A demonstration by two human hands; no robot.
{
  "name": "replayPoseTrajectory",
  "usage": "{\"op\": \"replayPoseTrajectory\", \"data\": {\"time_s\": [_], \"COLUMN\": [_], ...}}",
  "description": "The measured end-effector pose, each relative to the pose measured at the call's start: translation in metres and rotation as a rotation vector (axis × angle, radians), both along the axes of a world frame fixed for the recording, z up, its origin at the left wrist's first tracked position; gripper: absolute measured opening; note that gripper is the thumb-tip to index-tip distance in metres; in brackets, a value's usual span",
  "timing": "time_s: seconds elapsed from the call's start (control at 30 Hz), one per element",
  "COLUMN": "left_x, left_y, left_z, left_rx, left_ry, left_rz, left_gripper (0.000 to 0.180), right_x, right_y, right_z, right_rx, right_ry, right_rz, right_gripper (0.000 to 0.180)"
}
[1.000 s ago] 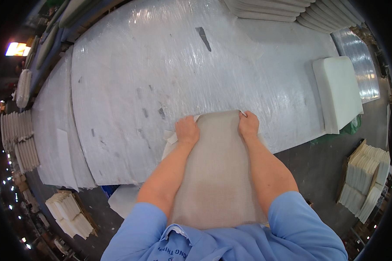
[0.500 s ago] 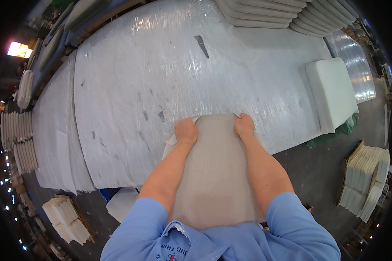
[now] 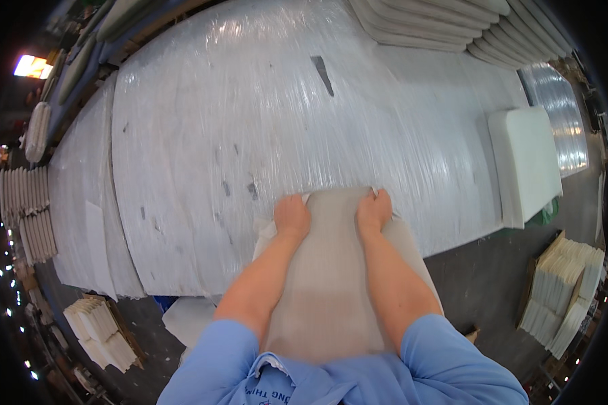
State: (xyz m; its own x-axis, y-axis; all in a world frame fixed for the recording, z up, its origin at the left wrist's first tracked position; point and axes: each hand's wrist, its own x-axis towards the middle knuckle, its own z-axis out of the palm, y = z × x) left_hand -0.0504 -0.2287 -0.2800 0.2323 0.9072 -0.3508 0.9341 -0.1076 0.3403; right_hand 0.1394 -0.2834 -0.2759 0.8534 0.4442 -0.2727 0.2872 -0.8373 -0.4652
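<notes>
A grey-beige fabric-covered cushion lies lengthwise in front of me, its near end against my shirt and its far end on the plastic-wrapped table. My left hand is closed in a fist at the far left corner, gripping the edge of the cushion cover. At the far right corner, my right hand pinches the same cover, and a small pale fold of cloth sticks up by its fingers. Lighter fabric shows beside both forearms along the cushion's sides. The fingertips of both hands are mostly hidden.
Clear film wraps the wide table, with dark torn patches. A white foam cushion rests at its right edge. Stacked grey cushions stand at the far right. Pale foam stacks are on the floor right, with another stack on the left.
Both hands have come slightly nearer to me, and the right one has shifted inward, still gripping the cover. More pale fabric shows beside my right forearm. The whole view has shifted slightly.
</notes>
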Motion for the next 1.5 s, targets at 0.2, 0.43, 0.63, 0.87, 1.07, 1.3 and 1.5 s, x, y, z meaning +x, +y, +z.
{"op": "replayPoseTrajectory", "data": {"time_s": [0.2, 0.43, 0.63, 0.87, 1.07, 1.3, 1.5], "left_x": [0.0, -0.025, -0.093, -0.093, -0.087, -0.084, -0.118], "left_y": [-0.001, 0.004, 0.01, -0.014, -0.008, -0.005, -0.034], "left_z": [0.011, 0.046, 0.069, 0.047, 0.043, 0.068, 0.109], "left_rx": [0.018, -0.186, -0.284, 0.05, -0.031, -0.032, -0.421], "left_ry": [0.0, 0.024, 0.12, 0.125, 0.199, 0.168, -0.229], "left_rz": [-0.023, -0.178, -0.186, -0.108, -0.096, 0.035, -0.247], "left_gripper": [0.023, 0.038, 0.038, 0.028, 0.03, 0.031, 0.051], "right_x": [-0.001, 0.03, 0.069, 0.058, 0.058, 0.065, 0.028], "right_y": [-0.002, -0.006, -0.018, -0.02, -0.017, -0.008, -0.036], "right_z": [-0.005, 0.027, 0.043, 0.012, -0.01, 0.017, 0.139], "right_rx": [0.043, -0.018, -0.033, 0.138, 0.19, -0.032, -0.26], "right_ry": [0.01, 0.192, 0.113, 0.103, 0.063, 0.134, 0.516], "right_rz": [-0.003, 0.168, 0.478, 0.351, 0.37, 0.582, 1.411], "right_gripper": [0.024, 0.03, 0.032, 0.029, 0.028, 0.027, 0.065]}}
